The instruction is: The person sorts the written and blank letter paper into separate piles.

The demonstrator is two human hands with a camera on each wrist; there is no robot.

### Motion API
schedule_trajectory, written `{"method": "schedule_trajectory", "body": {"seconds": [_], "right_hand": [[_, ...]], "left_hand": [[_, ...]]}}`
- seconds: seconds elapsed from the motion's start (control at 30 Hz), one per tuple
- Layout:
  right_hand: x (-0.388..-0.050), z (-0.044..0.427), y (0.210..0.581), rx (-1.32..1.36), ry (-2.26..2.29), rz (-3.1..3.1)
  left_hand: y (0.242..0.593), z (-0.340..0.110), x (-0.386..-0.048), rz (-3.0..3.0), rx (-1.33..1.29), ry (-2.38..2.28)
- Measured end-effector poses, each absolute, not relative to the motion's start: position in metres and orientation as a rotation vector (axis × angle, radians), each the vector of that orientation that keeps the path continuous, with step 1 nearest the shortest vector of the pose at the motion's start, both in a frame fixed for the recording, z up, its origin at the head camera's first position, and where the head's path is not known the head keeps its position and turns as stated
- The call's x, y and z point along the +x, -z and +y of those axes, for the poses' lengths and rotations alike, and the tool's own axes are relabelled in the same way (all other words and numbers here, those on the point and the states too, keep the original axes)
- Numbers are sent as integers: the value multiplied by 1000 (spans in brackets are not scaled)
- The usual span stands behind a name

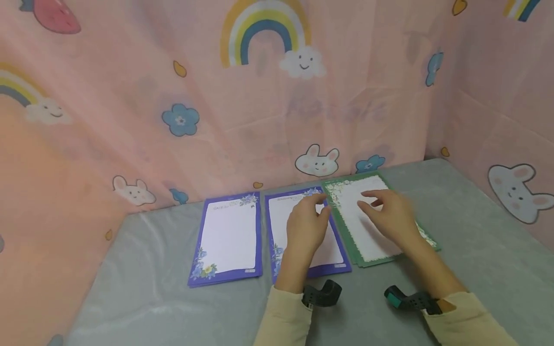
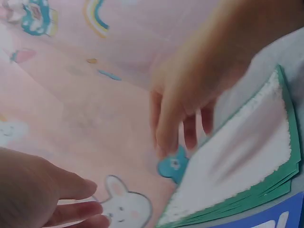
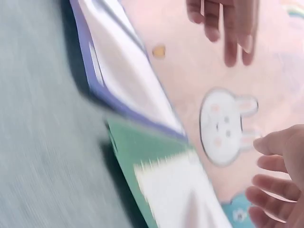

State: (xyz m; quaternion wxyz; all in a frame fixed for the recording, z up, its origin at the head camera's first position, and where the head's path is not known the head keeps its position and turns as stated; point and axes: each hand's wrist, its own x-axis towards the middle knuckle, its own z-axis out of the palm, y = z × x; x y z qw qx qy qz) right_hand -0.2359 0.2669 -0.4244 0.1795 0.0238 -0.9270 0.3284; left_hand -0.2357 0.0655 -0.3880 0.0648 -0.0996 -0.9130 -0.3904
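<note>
My left hand (image 1: 306, 225) hovers over the middle purple-bordered sheet (image 1: 331, 252), its fingers loosely bent and nothing between them. Above the green-bordered sheets (image 1: 368, 240) hangs my right hand (image 1: 391, 217), thumb and fingers apart and holding nothing. In the left wrist view the green-bordered sheets (image 2: 242, 156) form a slightly uneven stack, and the right hand (image 2: 190, 95) casts a shadow on the top one. Both hands appear apart from the paper in the right wrist view, with the left hand (image 3: 225, 23) above and the right hand (image 3: 280, 175) below.
Another stack of purple-bordered sheets (image 1: 231, 235) with blue flowers lies at the left. All three stacks rest side by side on a grey-covered table (image 1: 147, 283). A pink printed curtain (image 1: 242, 120) stands behind. Each wrist wears a black band (image 1: 322, 294).
</note>
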Motion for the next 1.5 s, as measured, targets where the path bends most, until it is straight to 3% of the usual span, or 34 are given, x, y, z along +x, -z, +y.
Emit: {"method": "schedule_trajectory", "body": {"seconds": [0.2,0.57,0.93,1.5], "right_hand": [[-231,242,424,166,-1052,-2679],[-230,218,436,186,-1156,-2811],[-229,210,446,162,-1188,-2848],[-231,208,444,132,-1217,-2853]], "left_hand": [[383,48,-228,-2804,-295,1062],[422,-12,-230,-2841,-111,988],[447,-27,-241,-2862,-18,1169],[447,-38,-246,-2753,2,1335]]}}
